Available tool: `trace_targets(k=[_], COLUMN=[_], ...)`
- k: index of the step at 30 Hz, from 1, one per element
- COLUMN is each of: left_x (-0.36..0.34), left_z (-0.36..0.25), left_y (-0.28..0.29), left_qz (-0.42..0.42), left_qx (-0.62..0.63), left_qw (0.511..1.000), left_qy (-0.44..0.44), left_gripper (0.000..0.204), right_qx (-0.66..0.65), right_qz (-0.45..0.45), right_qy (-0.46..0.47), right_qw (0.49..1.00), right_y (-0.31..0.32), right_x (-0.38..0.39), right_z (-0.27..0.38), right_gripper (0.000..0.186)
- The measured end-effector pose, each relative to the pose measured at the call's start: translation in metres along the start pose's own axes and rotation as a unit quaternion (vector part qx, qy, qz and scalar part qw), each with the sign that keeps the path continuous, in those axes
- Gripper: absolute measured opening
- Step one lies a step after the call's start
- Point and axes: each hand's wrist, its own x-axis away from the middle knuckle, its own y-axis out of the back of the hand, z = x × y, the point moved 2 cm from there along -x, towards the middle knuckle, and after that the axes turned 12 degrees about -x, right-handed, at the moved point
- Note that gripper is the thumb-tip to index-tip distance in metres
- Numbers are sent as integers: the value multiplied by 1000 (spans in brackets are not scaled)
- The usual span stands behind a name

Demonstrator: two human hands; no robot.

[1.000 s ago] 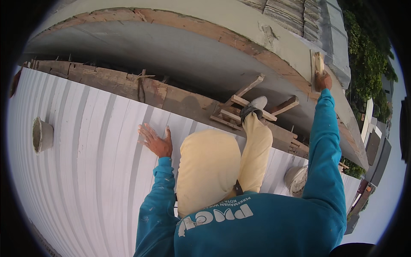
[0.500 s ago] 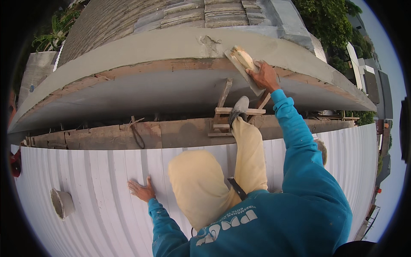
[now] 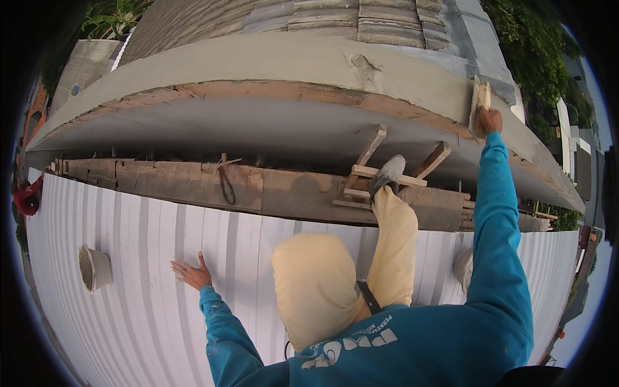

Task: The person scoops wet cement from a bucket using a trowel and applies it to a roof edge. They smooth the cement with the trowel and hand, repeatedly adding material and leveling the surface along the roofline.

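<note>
My right hand (image 3: 491, 120), arm stretched far out, grips a plastering float (image 3: 478, 103) with a pale wooden handle. The float lies against the right part of a long grey plastered wall edge (image 3: 271, 63). A rough chipped patch (image 3: 366, 68) shows in that plaster, left of the float. My left hand (image 3: 192, 272) rests with spread fingers on a white ribbed metal roof (image 3: 155, 238) and holds nothing. My shoe (image 3: 389, 173) stands on a wooden bracket (image 3: 391, 177) below the wall edge.
A plaster-stained bucket (image 3: 95, 267) stands on the roof at the left; another bucket (image 3: 463, 268) is partly hidden by my right arm. Wooden boards (image 3: 193, 184) line the gap between roof and wall. Roof tiles (image 3: 322, 18) rise behind. Something red (image 3: 27, 198) sits far left.
My right hand has carried the float rightward along the wall edge, away from the chipped patch. My left hand stays spread on the roof. The view has shifted somewhat.
</note>
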Motion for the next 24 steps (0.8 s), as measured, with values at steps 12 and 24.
trace_targets(k=[12, 24], left_x=[-74, -106], left_z=[36, 55], left_y=[-15, -24], left_qz=[92, 65], left_qx=[56, 137], left_qw=[994, 987], left_qy=[-14, -53], left_gripper=[131, 129], right_qx=[-89, -90], right_qz=[50, 81], right_qy=[157, 194], right_qw=[982, 974], right_y=[-98, -140], right_x=[142, 225], right_z=[211, 346], right_gripper=[70, 64])
